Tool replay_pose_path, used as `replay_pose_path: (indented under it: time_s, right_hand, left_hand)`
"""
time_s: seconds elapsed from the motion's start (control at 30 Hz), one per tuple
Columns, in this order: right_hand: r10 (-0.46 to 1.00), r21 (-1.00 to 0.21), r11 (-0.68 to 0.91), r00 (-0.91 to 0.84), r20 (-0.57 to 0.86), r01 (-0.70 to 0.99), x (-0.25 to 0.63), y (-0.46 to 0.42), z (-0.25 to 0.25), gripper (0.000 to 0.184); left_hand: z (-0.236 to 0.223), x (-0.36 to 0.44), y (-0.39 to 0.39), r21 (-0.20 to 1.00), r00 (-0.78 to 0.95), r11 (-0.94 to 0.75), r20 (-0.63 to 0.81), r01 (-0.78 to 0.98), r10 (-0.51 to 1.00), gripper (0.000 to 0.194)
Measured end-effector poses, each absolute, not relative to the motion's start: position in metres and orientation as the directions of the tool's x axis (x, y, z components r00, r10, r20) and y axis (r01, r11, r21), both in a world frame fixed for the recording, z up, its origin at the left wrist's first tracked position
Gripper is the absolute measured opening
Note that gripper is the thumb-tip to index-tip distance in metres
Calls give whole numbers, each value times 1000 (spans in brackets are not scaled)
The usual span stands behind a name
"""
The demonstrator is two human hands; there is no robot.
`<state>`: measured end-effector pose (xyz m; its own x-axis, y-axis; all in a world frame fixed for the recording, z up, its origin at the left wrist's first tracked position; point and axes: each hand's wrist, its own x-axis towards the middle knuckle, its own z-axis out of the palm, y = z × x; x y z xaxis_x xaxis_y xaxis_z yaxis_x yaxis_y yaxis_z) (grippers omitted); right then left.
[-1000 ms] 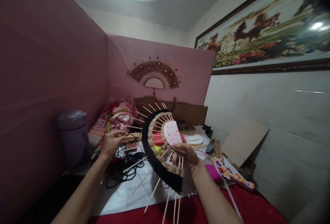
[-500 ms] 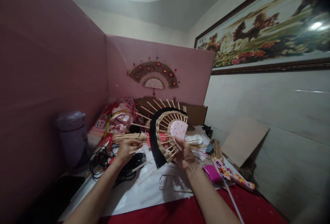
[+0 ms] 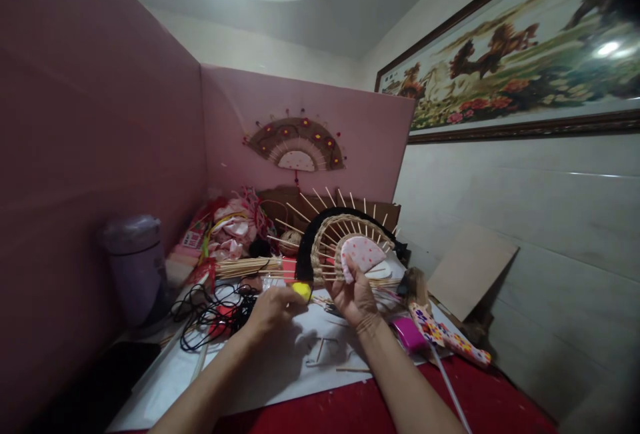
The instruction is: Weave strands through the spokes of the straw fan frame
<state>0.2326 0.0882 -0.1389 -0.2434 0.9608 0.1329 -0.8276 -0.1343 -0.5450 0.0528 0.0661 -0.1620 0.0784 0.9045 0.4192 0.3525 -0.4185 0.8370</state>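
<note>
My right hand (image 3: 356,297) grips a handmade fan by its pale pink, red-dotted half-round base (image 3: 363,254), thumb in front and fingers behind. Thin wooden sticks (image 3: 307,202) spread out from this base. A woven tan cord band (image 3: 320,241) and an outer black band (image 3: 313,237) run across the sticks. My left hand (image 3: 276,307) is closed near the lower left end of the black band. A bright yellow thing (image 3: 301,291) shows at its fingertips; I cannot tell whether it is held. What lies between the left fingers is hidden.
Tangled black cord (image 3: 215,317) lies left, beside a bundle of sticks (image 3: 247,267). A lidded purple container (image 3: 137,267) stands further left. A magenta packet (image 3: 409,333) and a flower-patterned glue gun-like thing (image 3: 450,337) lie right. A finished fan (image 3: 297,147) hangs on the pink panel.
The fan has turned clockwise and shifted slightly right in my right hand. My left hand has moved right and down, towards the black band's end, and the yellow thing has come into view.
</note>
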Motion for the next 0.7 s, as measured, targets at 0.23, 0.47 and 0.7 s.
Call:
replay_pose_path:
  time_s: [0.23, 0.47, 0.7]
  right_hand:
    - [976, -550, 37, -88, 200, -835, 229, 96, -144, 20]
    - [983, -585, 39, -72, 166, -810, 231, 102, -153, 24]
    - [984, -589, 16, -93, 154, -808, 226, 98, -150, 22]
  left_hand:
    - [-139, 53, 60, 907, -90, -414, 420, 81, 903, 22]
    - [-138, 59, 57, 930, -132, -207, 174, -304, 976, 31]
    - [-139, 60, 60, 911, -117, -197, 165, -363, 979, 29]
